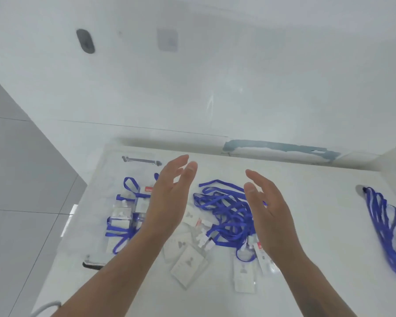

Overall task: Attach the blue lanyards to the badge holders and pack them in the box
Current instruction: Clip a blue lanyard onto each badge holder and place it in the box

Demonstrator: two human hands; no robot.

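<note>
Badge holder (pixel 188 268) flat, long axis angled up-right, beside lanyards (pixel 224 209).

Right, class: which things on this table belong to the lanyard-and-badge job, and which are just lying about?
Belong to the job:
- tangled blue lanyards
- loose badge holders
- clear box with finished badges
- lanyard bundle at the right edge

Just lying about:
- dark flat object by the box
- white cable

No text can be read anywhere. The badge holders (pixel 189 268) on the tabletop (pixel 306 225) carry pale inserts with a small grey figure mark and faint lines too blurred to make out. Several holders have small red labels (pixel 149 190) whose print is also too small to read.
</note>
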